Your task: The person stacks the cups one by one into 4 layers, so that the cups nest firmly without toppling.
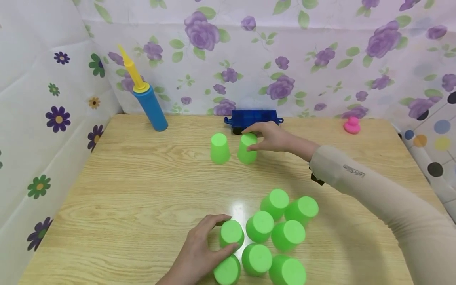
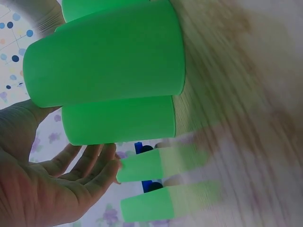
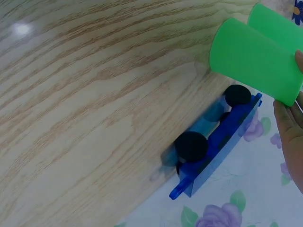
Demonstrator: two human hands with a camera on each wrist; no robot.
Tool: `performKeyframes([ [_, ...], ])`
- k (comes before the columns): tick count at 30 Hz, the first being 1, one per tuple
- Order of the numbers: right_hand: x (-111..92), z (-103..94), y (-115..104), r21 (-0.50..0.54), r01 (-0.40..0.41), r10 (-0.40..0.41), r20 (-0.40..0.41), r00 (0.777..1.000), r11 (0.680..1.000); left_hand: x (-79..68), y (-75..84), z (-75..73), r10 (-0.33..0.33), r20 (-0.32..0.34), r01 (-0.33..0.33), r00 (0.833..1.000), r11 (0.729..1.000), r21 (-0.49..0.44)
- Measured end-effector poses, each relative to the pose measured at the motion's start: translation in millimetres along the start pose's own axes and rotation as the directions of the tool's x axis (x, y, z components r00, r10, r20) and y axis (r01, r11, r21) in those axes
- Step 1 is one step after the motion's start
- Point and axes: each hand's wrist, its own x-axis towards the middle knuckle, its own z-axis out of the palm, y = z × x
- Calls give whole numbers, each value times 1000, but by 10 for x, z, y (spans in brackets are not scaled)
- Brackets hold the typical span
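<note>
Two upside-down green plastic cups stand side by side towards the back of the table. My right hand (image 1: 272,136) holds the right one (image 1: 246,153) near its top, thumb and fingers on opposite sides. The left one (image 1: 219,152) stands a small gap away. Closer to me, several more upside-down green cups form a cluster (image 1: 257,259). At the left edge of that group, my left hand (image 1: 201,245) has its thumb and fingers around one cup (image 1: 231,233). In the left wrist view, the fingers (image 2: 102,165) reach that cup's upper end.
A blue toy wagon (image 1: 254,118) with black wheels stands behind the two back cups. A blue hand pump (image 1: 151,107) with a yellow nozzle leans at the back left. The pink rubber duck (image 1: 352,125) sits at the back right. Flowered cloth (image 1: 242,55) hangs behind the wooden table (image 1: 142,190).
</note>
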Motion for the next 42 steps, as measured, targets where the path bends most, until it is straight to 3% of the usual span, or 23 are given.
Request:
performKeyframes([
  [13, 126, 62, -53, 29, -25, 25, 13, 1000, 999, 65, -32, -49, 54, 37, -54, 998, 999, -4],
  [24, 164, 77, -84, -20, 0, 1, 27, 1000, 1000, 41, -55, -49, 20, 61, -21, 998, 1000, 11],
  [30, 170, 50, -78, -43, 29, -27, 44, 999, 999, 21, -63, -57, 38, 60, -40, 997, 998, 47],
  [36, 74, -64, -68, -39, 17, -17, 12, 1000, 999, 48, -46, -59, 27, 77, -32, 997, 998, 59],
  [42, -195, -116, 16, 0, -39, 39, -22, 999, 999, 55, -44, -61, 3, 111, -5, 994, 1000, 18],
])
